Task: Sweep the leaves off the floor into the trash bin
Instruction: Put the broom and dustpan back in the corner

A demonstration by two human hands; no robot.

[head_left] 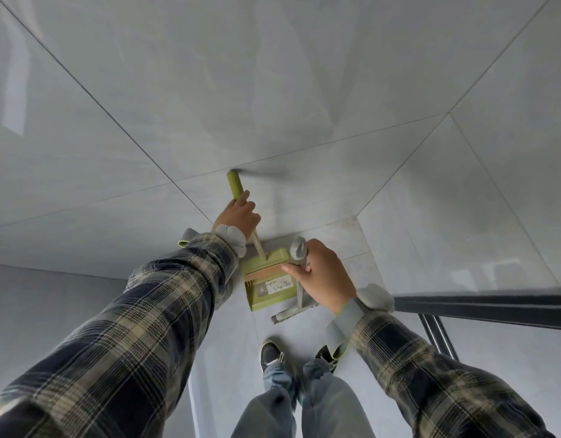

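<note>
Both my hands are busy; my left hand (238, 216) grips the green broom (268, 287), my right hand (320, 276) grips the grey dustpan (299, 249); both stand on the floor (228, 352) at the wall's foot.

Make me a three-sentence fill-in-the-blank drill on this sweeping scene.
1. The left hand grips the broom by its ___ handle.
2. The right hand grips the handle of the grey ___.
3. Both shoes stand on the tiled ___.

Missing words: green; dustpan; floor.
</note>
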